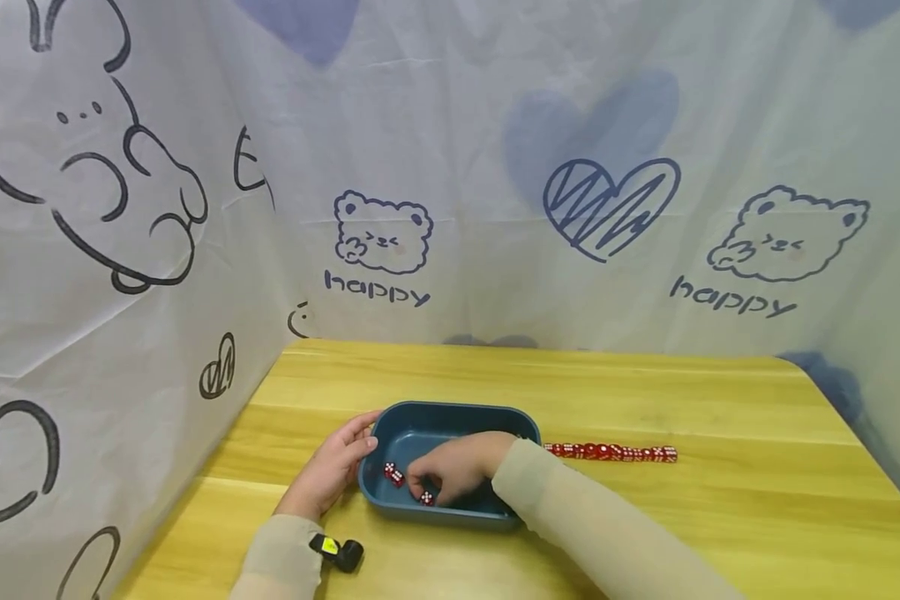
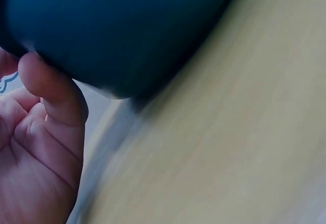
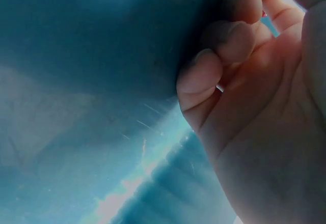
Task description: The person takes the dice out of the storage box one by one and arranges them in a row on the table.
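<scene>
A dark blue rectangular box (image 1: 450,517) stands on the table, its inside facing up. My left hand (image 1: 333,467) grips the box at its left end; in the left wrist view the thumb (image 2: 38,76) presses against the box's edge. Inside the box, my right hand (image 1: 457,468) pinches a red die (image 1: 427,498) with white dots between thumb and forefinger. Two more red dice (image 1: 393,474) lie on the box floor left of those fingers. In the right wrist view the other fingers (image 3: 201,74) are curled, and the pinched die is mostly hidden.
A straight row of several red dice (image 1: 611,452) runs rightward from the box on the yellow wood-grain table (image 1: 720,517). Behind and to the left hang white cloths (image 1: 480,292) with drawings. A black device (image 1: 337,552) is strapped at the left wrist.
</scene>
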Tool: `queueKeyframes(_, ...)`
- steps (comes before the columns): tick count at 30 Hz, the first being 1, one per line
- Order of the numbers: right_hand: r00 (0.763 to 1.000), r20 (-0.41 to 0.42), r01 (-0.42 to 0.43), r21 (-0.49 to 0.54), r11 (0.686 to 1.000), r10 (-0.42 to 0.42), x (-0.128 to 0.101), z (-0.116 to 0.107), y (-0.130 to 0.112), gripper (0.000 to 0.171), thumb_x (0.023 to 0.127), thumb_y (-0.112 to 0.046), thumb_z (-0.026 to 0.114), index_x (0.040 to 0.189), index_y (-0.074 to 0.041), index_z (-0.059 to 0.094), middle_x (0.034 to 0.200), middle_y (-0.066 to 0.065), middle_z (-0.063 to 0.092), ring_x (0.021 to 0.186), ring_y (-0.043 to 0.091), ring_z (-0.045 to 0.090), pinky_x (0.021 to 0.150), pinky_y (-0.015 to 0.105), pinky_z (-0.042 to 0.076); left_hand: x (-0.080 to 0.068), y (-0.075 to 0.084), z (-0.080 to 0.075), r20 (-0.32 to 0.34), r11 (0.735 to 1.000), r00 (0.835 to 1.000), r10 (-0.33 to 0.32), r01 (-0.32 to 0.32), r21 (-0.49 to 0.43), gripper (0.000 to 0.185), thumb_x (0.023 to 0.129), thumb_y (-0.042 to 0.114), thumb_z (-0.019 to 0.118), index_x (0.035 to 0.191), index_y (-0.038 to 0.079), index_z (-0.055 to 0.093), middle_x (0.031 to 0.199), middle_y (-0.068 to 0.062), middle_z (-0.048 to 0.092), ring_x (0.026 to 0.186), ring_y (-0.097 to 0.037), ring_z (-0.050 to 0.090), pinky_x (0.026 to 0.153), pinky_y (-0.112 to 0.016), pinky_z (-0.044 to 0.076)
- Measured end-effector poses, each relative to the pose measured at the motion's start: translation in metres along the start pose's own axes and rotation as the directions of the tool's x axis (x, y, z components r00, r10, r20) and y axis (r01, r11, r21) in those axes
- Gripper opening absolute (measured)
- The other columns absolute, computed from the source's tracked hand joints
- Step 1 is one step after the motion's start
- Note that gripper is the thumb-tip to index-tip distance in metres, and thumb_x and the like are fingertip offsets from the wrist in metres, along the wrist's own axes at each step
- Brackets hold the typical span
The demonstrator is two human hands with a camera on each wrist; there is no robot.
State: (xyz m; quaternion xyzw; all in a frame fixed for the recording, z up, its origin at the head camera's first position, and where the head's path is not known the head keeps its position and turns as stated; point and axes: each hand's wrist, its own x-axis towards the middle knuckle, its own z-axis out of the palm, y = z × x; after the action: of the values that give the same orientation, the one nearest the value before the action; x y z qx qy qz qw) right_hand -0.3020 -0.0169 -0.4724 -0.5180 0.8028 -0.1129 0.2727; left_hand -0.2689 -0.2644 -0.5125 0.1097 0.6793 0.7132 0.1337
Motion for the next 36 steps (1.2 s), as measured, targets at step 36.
queueKeyframes(36, 0.943, -0.331, 0.003, 0.01, 1.0, 0.0, -0.017, -0.029, -0.009, 0.013, 0.094, -0.029, 0.073, 0.107, -0.032, 0.071, 0.068, -0.011, 0.052, 0.06, 0.005, 0.049, 0.056, 0.021, 0.041, 0.002, 0.003, -0.002, 0.002, 1.0, 1.0, -0.012, 0.012, 0.017, 0.054, 0.105, 0.01, 0.051, 0.154, -0.004, 0.032, 0.118, -0.014, 0.056, 0.103, -0.016, 0.061, 0.085, -0.029, 0.056)
